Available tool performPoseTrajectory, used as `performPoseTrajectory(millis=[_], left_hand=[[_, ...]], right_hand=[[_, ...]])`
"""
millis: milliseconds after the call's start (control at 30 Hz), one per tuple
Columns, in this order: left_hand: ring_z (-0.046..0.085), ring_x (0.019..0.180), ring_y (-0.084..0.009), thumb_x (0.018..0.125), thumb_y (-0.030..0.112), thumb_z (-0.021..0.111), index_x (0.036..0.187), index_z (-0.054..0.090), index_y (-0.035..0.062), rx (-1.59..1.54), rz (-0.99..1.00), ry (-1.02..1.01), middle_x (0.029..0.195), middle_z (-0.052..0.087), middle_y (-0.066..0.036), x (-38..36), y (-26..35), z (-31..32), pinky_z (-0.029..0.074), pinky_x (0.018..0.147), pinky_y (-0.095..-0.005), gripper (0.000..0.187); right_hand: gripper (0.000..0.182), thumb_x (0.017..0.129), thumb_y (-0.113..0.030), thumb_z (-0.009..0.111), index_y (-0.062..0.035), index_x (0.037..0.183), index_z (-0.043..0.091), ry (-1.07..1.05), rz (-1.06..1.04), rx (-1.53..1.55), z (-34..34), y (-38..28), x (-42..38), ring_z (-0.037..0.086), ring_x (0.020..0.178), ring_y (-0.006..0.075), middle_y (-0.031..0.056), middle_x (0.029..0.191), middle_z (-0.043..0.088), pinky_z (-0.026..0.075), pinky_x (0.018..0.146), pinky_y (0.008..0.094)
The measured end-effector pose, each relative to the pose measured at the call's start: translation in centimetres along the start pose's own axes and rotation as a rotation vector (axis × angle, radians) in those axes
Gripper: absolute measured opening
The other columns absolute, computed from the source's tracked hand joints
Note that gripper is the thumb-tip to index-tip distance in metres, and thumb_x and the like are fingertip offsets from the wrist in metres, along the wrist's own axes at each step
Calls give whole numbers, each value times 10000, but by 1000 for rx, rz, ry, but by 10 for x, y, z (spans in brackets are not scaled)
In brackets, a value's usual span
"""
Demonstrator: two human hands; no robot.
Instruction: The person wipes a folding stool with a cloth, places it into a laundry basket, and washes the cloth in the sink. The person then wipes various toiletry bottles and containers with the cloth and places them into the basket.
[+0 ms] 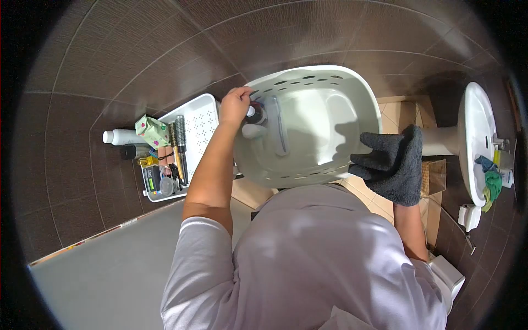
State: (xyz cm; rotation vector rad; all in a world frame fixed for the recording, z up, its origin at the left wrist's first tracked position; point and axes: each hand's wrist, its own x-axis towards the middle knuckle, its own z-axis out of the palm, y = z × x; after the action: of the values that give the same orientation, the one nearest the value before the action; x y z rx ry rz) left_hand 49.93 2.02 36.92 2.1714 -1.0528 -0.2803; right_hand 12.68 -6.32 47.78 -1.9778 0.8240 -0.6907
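A large white laundry basket (313,173) with slotted sides lies in front of my body. My left hand (235,105) is closed over its left rim, fingers curled at the edge. Just inside, near that hand, are a dark bottle with a white cap (256,114), a small white container (254,131) and a long clear case (279,129). A dark grey cloth (393,165) covers my right hand at the basket's right side; finger-like folds point left towards the basket. The fingers themselves are hidden under it.
At left, a white perforated tray (201,118) bears hairbrushes (180,135), a green-and-white pack (153,131) and small items. A white bottle (122,137) lies beside it. The washbasin (474,137) is at right, with cloths (492,184) on it. Dark tiled walls surround the space.
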Motion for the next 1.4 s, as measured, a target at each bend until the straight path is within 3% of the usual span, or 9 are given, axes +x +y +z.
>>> performPoseTrajectory(millis=[100, 433, 667, 733, 800, 900, 1033, 1100, 1400], left_hand=[[577, 788, -266, 746, 109, 524, 868, 635, 89, 61, 76, 72, 878, 595, -115, -2, 4, -2, 450, 726, -330, 166], [528, 904, -312, 723, 99, 515, 886, 625, 109, 159, 66, 71, 963, 575, -110, -20, 10, -23, 417, 812, -373, 197], [506, 944, -289, 718, 125, 541, 931, 596, 76, 370, 270, 213, 985, 552, -129, -65, 40, -34, 418, 802, -356, 226], [485, 1008, -321, 684, 91, 579, 971, 600, 100, -406, -203, -127, 1062, 526, -155, -82, 41, -11, 384, 864, -370, 288], [420, 1109, -256, 695, 164, 587, 1033, 573, 106, 688, 649, -225, 1183, 463, -120, -98, 44, 18, 333, 906, -429, 343], [303, 1222, -249, 716, 190, 574, 1132, 518, 124, 733, 622, -410, 1310, 335, -126, -102, 34, 54, 233, 969, -503, 424], [160, 1288, -287, 537, 382, 731, 1240, 397, 143, 939, 424, -615, 1382, 191, -155, -88, 38, 68, 144, 995, -545, 814], [175, 1280, -304, 477, 416, 765, 1262, 364, 148, 1006, 405, -658, 1384, 193, -144, -83, 28, 73, 138, 1000, -535, 921], [132, 1291, -316, 417, 432, 791, 1291, 323, 167, 1078, 369, -703, 1398, 146, -142, -83, 46, 65, 130, 999, -531, 1027]], right_hand=[[654, 559, 10, 749, 21, 1086, 361, -177, -87, 7, -5, 2, 3, 622, 744, 219, 126, 960, 551, 552, 632, 309], [478, 606, -1, 720, 51, 1008, 468, -141, 5, 116, -6, -17, 13, 622, 765, 280, 171, 904, 575, 546, 636, 421], [624, 480, 8, 779, 30, 1038, 501, -71, -97, 74, -20, -23, 22, 612, 687, 180, 105, 859, 597, 500, 636, 263], [611, 494, 31, 763, 34, 1044, 496, -82, -19, 171, -26, -23, 25, 621, 700, 193, 118, 898, 592, 515, 635, 269], [599, 509, 54, 748, 38, 1050, 491, -104, 59, 267, -33, -20, 29, 629, 713, 205, 131, 938, 588, 530, 634, 274], [560, 555, 46, 723, 54, 1058, 479, -211, -382, -336, -49, -6, 45, 633, 731, 228, 139, 967, 574, 544, 627, 286], [498, 610, -41, 716, 60, 1042, 489, -208, -193, 0, -50, -34, 49, 632, 730, 246, 147, 885, 597, 545, 627, 306], [553, 587, -83, 718, 62, 1065, 483, -185, 400, 671, -50, -23, 47, 631, 750, 222, 150, 945, 608, 526, 713, 386], [448, 719, -126, 657, 34, 1082, 448, 26, -38, 46, -84, 10, 16, 622, 714, 280, 162, 1021, 555, 549, 591, 348]])
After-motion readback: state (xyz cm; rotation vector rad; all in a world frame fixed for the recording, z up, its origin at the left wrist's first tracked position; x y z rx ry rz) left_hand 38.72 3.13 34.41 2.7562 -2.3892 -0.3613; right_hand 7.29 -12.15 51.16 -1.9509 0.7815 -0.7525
